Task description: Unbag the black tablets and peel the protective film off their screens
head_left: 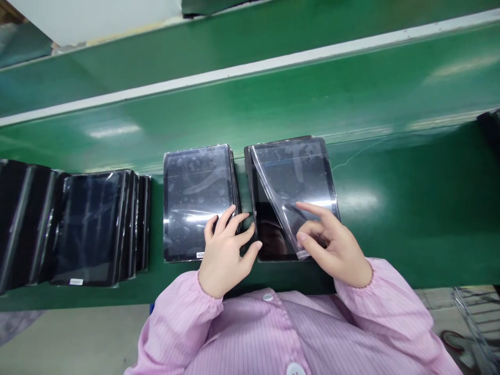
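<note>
One left hand, one right hand, two front tablets, one peeled film, one leaning tablet stack.

Black tablets, green belt, pink striped smock.

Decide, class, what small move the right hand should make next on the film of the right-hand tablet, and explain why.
Probably the right hand should draw the clear film further toward the far right corner: the film is folded back off the near left part of the tablet, bare screen shows there, and its far side lies on the screen.
</note>
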Motion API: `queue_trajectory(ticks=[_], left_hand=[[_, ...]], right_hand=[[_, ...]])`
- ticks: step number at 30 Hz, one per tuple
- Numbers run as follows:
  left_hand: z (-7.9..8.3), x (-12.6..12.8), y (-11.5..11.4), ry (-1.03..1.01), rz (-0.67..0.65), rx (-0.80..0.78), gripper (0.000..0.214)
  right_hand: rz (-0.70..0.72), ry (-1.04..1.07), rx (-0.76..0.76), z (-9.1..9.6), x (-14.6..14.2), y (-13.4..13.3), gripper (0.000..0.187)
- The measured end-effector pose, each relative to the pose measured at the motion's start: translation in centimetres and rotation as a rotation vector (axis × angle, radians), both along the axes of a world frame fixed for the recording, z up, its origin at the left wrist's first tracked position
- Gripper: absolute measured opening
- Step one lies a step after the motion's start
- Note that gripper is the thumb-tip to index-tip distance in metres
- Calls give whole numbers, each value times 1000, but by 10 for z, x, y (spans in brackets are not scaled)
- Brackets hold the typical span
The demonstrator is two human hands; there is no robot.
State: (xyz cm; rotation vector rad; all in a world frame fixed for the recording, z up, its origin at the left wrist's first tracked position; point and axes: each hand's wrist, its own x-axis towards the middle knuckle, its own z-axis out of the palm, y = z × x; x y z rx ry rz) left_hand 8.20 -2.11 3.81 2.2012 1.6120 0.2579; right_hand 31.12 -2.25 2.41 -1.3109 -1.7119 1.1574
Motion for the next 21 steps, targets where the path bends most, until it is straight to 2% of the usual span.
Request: queue_trajectory(ticks=[4,11,18,21], left_hand=[[-2,-1,1,26,19,15,32],[3,-10,3,27,-118,-54,36],[0,2,-1,2,-10,-22,27],[-3,6,-2,-1,44,-3,32]], right_hand=[[-1,6,-4,-1,1,-1,47],[1,4,-6,-1,1,0,47],[7,-7,5,0,1,1,47],[-2,4,0,-1,1,0,47]])
